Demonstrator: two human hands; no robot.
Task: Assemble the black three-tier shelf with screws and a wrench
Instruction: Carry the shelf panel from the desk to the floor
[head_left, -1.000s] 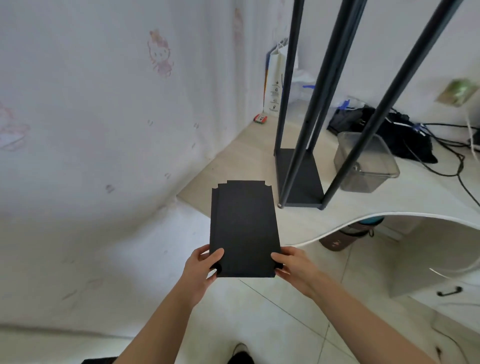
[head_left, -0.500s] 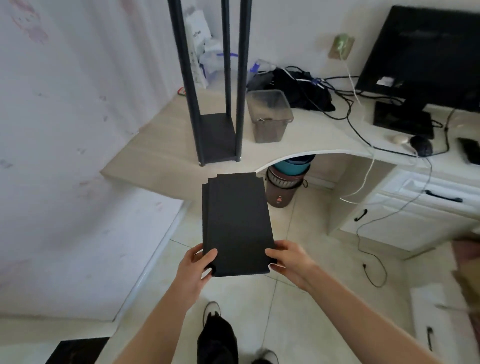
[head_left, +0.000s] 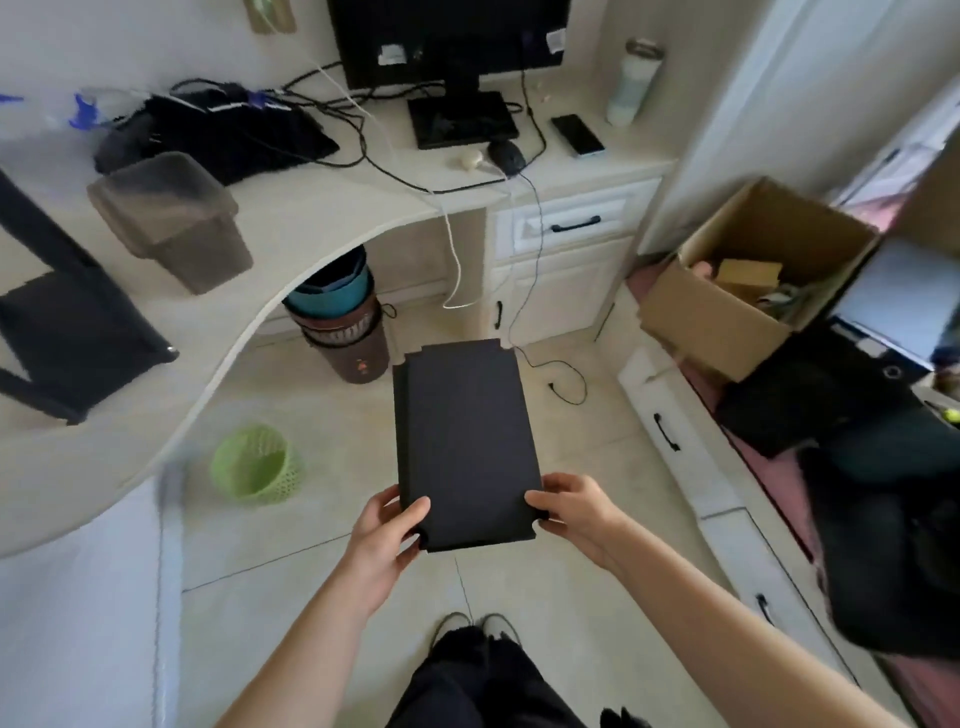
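Hands hold a stack of black shelf boards (head_left: 464, 441) out in front of the person, above a tiled floor. From the head camera, the left hand (head_left: 387, 535) grips the near left corner, thumb on top and fingers curled underneath. The right hand (head_left: 574, 512) grips the near right corner the same way. Both hands are closed around the near short edge, one at each corner.

The boards are flat, rectangular, with notched corners. Their long axis runs straight away from the body, so the far short edge points toward a desk (head_left: 322, 218). A stepped left edge suggests two or more boards stacked, though the exact count is hard to tell.

The partly built shelf frame (head_left: 78, 332), a black base tier with black posts rising from it, stands on the desk at the far left, well apart from the boards. It is blurred and cut off by the picture edge. It lies to the left of both hands, so the left hand is the nearer one. Judging from this, the boards would have to swing leftward and up to reach the frame.

Also on the desk: a translucent brown bin (head_left: 171, 223) beside the frame, and a monitor (head_left: 447, 41). A green basket (head_left: 254, 462) sits on the floor. No screws or wrench are visible.
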